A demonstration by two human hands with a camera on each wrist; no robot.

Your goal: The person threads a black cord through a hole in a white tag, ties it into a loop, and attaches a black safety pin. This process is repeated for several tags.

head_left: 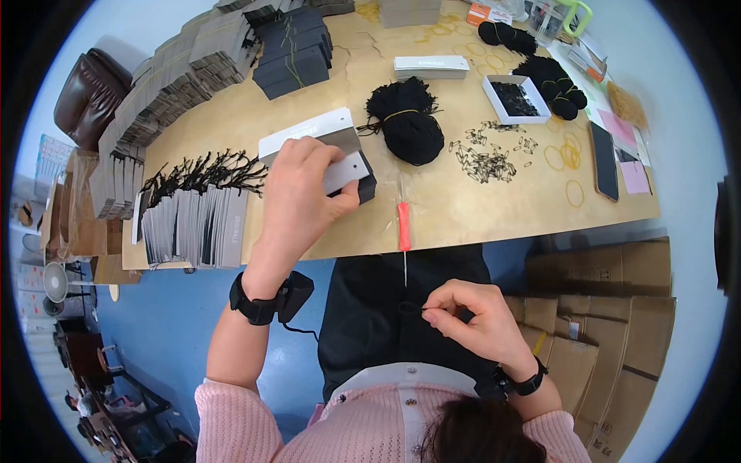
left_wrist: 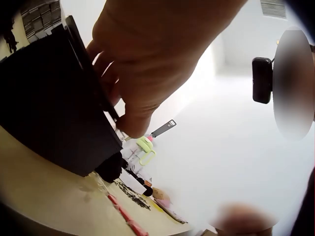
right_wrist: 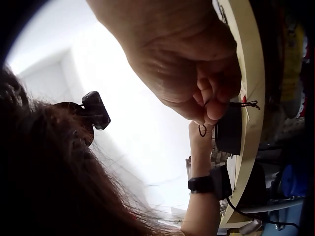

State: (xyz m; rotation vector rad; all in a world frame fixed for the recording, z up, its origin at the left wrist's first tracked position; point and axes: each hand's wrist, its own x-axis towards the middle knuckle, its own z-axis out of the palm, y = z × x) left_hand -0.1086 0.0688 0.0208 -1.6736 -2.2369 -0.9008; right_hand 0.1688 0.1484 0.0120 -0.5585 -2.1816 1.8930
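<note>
My left hand (head_left: 301, 181) holds a light grey hang tag (head_left: 340, 176) with a punched hole, thumb at its near edge and fingers over its far side. The tag sits on a dark stack of tags (left_wrist: 54, 103), slightly lifted in the left wrist view. Directly behind stands another pile of tags (head_left: 328, 123). Over the lap, my right hand (head_left: 475, 316) pinches a thin black cord (right_wrist: 203, 131) between thumb and forefinger, a small loop hanging out. Between the hands, a red-handled tool (head_left: 404, 226) with a thin metal shaft points over the table edge.
Corded tags (head_left: 197, 228) stand in a row at left, below long grey stacks (head_left: 166, 92). A black cord bundle (head_left: 413, 139), small black clasps (head_left: 490, 164), a white box (head_left: 532, 116), rubber bands (head_left: 570, 152) and a phone (head_left: 604, 162) lie rightward. Cardboard boxes (head_left: 617, 332) stand below.
</note>
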